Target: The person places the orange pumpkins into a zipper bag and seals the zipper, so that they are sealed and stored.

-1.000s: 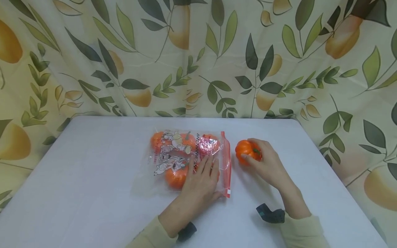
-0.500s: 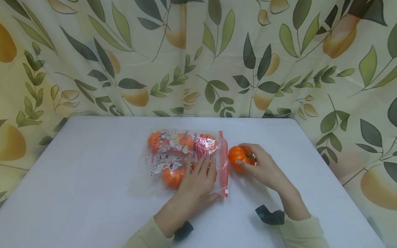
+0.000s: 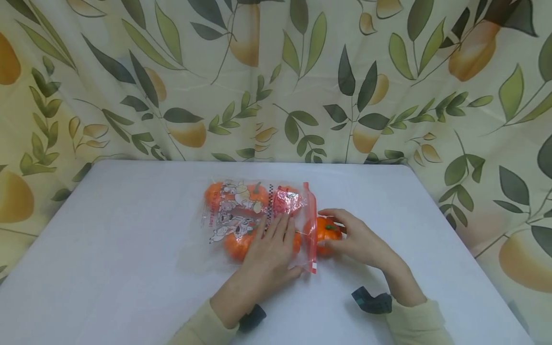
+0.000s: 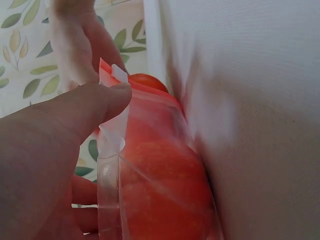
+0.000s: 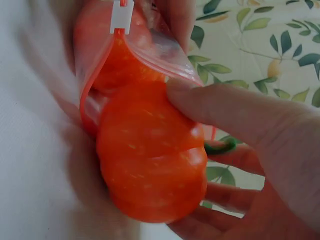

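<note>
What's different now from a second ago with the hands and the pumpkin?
The right hand moved the orange pumpkin left, from beside the bag right up to its open, red-edged mouth. It was already holding the pumpkin and hasn't let go. The left hand still rests on the bag, which stayed put on the table.

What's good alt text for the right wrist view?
A right hand grips a round, ribbed orange pumpkin with a green stem at the open mouth of a clear plastic bag with a red zip; another orange pumpkin shows inside.
</note>
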The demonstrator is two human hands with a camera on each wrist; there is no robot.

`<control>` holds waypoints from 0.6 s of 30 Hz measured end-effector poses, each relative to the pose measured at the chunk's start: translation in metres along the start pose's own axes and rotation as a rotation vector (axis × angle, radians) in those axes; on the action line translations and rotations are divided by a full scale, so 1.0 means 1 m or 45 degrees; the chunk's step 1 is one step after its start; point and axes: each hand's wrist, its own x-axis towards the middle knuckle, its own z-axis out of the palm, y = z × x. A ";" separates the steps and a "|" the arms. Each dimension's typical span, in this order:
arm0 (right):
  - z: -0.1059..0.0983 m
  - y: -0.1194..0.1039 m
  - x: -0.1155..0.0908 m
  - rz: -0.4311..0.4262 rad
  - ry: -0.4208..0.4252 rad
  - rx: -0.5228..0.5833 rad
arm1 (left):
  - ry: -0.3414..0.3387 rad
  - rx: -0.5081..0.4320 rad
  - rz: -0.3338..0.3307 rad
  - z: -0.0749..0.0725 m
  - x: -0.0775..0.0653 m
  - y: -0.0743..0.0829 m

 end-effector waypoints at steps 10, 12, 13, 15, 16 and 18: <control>-0.011 0.013 -0.004 0.045 -0.194 0.172 | 0.040 0.030 0.007 0.001 -0.001 0.000; -0.014 0.015 -0.006 0.056 -0.222 0.183 | 0.043 0.031 0.009 0.002 0.000 0.000; -0.014 0.015 -0.006 0.056 -0.237 0.182 | 0.043 0.032 0.009 0.002 0.000 0.001; -0.015 0.016 -0.007 0.045 -0.263 0.187 | 0.046 0.038 0.010 0.002 0.000 0.001; -0.014 0.016 -0.007 0.041 -0.272 0.191 | 0.048 0.040 0.009 0.002 0.000 0.001; -0.013 0.015 -0.006 0.028 -0.276 0.189 | 0.055 0.049 0.007 0.002 0.000 0.001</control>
